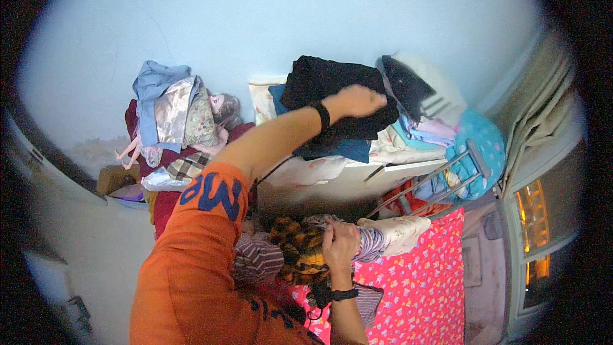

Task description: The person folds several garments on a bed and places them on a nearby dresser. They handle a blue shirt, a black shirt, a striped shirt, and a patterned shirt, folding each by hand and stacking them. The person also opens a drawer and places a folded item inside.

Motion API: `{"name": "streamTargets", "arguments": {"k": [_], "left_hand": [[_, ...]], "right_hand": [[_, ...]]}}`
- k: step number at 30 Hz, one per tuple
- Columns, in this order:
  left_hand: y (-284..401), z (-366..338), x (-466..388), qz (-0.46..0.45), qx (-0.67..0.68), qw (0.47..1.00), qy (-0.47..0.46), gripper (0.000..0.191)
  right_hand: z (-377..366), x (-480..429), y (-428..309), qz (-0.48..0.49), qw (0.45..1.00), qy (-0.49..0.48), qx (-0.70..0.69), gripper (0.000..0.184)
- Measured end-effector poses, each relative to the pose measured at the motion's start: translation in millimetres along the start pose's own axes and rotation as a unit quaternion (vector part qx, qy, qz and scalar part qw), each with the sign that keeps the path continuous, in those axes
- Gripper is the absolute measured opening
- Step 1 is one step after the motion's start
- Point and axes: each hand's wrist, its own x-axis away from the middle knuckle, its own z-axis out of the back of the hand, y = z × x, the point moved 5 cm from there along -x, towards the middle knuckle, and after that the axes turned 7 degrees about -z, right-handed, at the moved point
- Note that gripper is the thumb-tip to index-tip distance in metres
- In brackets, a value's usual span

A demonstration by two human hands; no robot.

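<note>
My left hand (359, 100), blurred, lies over a dark folded black garment (335, 74) on top of a stack of clothes. Whether its fingers grip the cloth or only rest on it, I cannot tell. Lower down, my right hand (341, 244) is closed on a striped garment (372, 243), bunched beside a cream printed cloth (400, 235). A brown and yellow patterned cloth (287, 242) lies just left of that hand. Under the black garment, a blue cloth (354, 150) sticks out.
A clothes pile with a doll (220, 105) stands at left against the wall. At right, a metal crutch (471, 158) leans before a turquoise bundle (483, 129). Pink patterned bedding (416, 292) spreads below. A curtain (536, 100) hangs by the window (531, 230).
</note>
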Motion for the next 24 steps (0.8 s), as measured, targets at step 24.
{"name": "streamTargets", "arguments": {"k": [24], "left_hand": [[-52, -29, -38, -0.043, -0.41, 0.903, 0.123, 0.056]], "right_hand": [[-5, 0, 15, -0.018, 0.999, 0.025, -0.022, 0.021]]}}
